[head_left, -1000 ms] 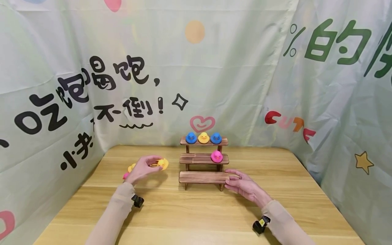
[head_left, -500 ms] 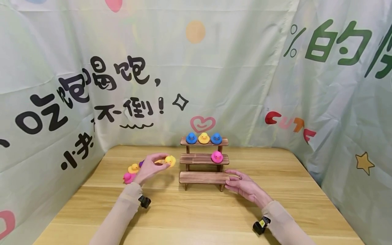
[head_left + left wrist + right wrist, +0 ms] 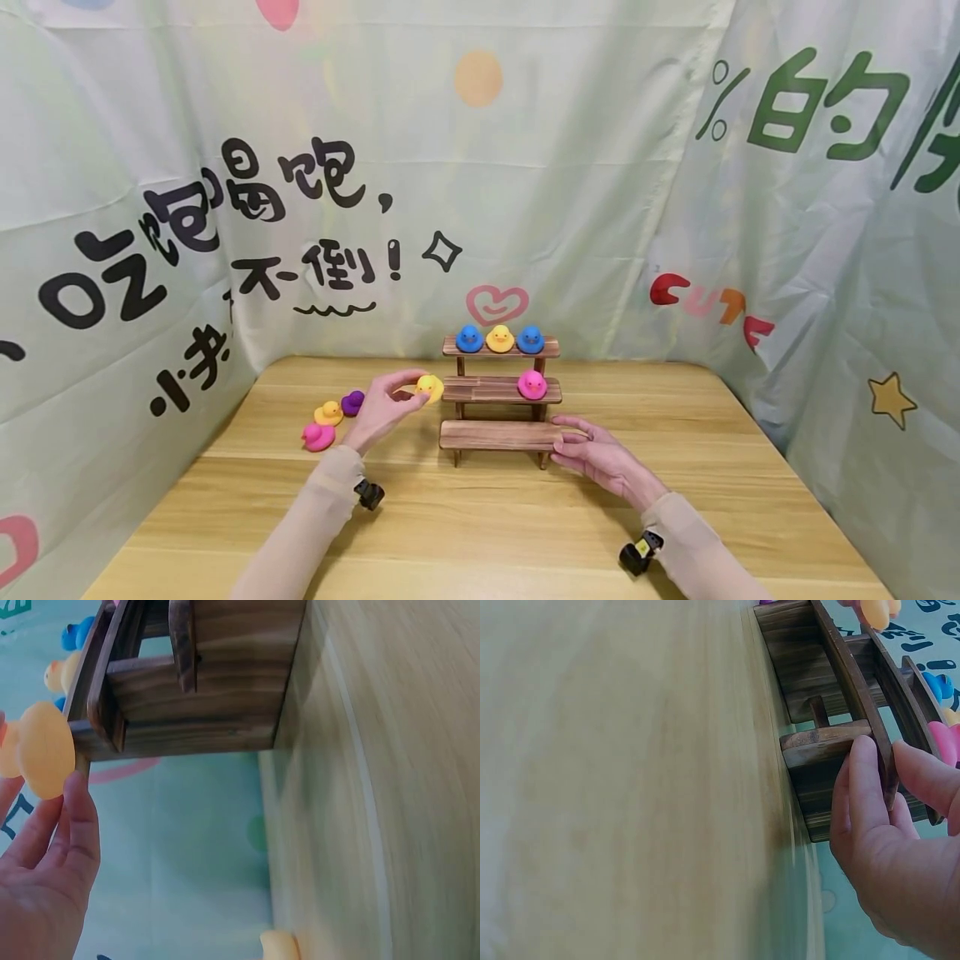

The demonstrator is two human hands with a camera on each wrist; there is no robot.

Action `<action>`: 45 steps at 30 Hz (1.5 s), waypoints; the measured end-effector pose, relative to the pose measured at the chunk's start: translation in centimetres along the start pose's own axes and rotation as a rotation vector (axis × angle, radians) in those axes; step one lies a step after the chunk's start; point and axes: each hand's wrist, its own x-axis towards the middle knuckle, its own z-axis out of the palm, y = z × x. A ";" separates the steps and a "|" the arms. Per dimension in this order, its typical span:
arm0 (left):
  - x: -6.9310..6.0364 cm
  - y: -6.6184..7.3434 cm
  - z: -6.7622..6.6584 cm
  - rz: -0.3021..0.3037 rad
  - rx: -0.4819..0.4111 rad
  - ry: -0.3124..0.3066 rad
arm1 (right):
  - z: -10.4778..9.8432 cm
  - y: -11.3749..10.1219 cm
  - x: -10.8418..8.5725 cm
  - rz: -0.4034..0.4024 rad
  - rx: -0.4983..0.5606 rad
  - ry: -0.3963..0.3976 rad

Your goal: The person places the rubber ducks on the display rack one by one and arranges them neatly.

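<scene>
A three-step wooden rack (image 3: 495, 433) stands on the table. Its top step bears a blue duck (image 3: 469, 338), a yellow duck (image 3: 500, 338) and another blue duck (image 3: 530, 339); a pink duck (image 3: 532, 384) sits at the right of the middle step. My left hand (image 3: 384, 408) pinches a yellow duck (image 3: 429, 388) in the air, by the middle step's left end. In the left wrist view the fingers of this hand (image 3: 56, 855) hold the duck (image 3: 46, 750) by its edge. My right hand (image 3: 896, 840) grips the right end of the bottom step (image 3: 855, 682) between thumb and fingers.
On the table (image 3: 480, 533), left of the rack, lie a pink duck (image 3: 318, 437), a yellow duck (image 3: 328, 413) and a purple duck (image 3: 352, 403), close to my left forearm. A printed curtain (image 3: 570, 208) hangs behind the table and along both sides.
My left hand has carried the yellow duck rightward and slightly up, to the rack's left side. The three ducks on the table have come into fuller view. My right hand has stayed in place.
</scene>
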 end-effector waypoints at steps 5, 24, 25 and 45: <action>0.3 0.3 1.0 0.003 -0.001 0.011 | 0.0 0.0 0.0 -0.001 0.009 0.003; 1.5 0.8 3.2 0.030 0.053 -0.007 | 0.0 0.0 0.0 0.001 0.014 -0.013; 1.5 0.9 3.3 0.025 0.061 -0.009 | 0.0 0.0 0.0 0.001 0.012 -0.015; 2.9 1.9 5.7 0.100 0.172 -0.069 | 0.1 -0.1 -0.1 0.006 0.013 -0.013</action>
